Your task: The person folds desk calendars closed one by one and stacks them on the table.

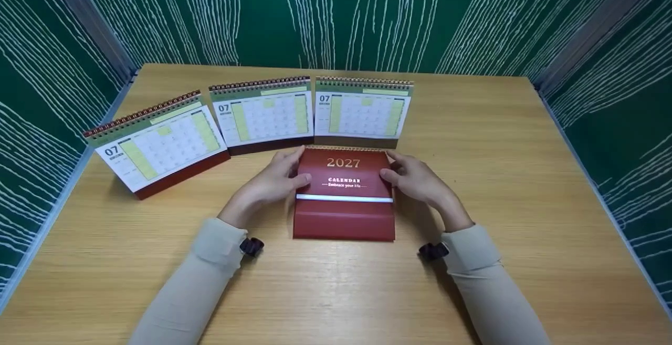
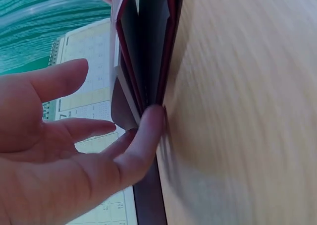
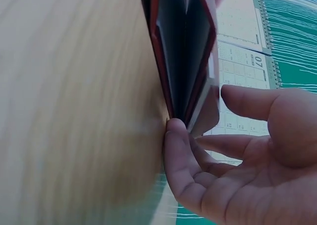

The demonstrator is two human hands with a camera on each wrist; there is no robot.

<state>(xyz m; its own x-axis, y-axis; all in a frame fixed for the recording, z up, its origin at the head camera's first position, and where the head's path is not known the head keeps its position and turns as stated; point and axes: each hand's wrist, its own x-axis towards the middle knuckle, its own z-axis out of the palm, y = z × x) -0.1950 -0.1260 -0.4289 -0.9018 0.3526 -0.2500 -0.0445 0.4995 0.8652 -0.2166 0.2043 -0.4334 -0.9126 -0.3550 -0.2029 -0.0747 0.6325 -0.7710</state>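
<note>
A dark red desk calendar (image 1: pixel 344 225) marked 2027 stands low in the middle of the wooden table, its spiral edge away from me. My left hand (image 1: pixel 277 178) holds its left side, fingers at the spiral end and thumb by the front cover. On the opposite side my right hand (image 1: pixel 420 178) holds it likewise, thumb at the cover's edge. In the left wrist view, the red stand (image 2: pixel 171 41) shows folded into a narrow V, with the left hand's fingers at its point. The right wrist view shows the right hand's fingertips (image 3: pixel 176 128) at that same fold.
Behind stand three desk calendars turned to month 07: a left one (image 1: pixel 168 145) set at an angle, a middle one (image 1: pixel 268 119) and a right one (image 1: pixel 362 116). Green walls (image 1: pixel 341 19) with white streaks border the wooden table (image 1: pixel 499 150).
</note>
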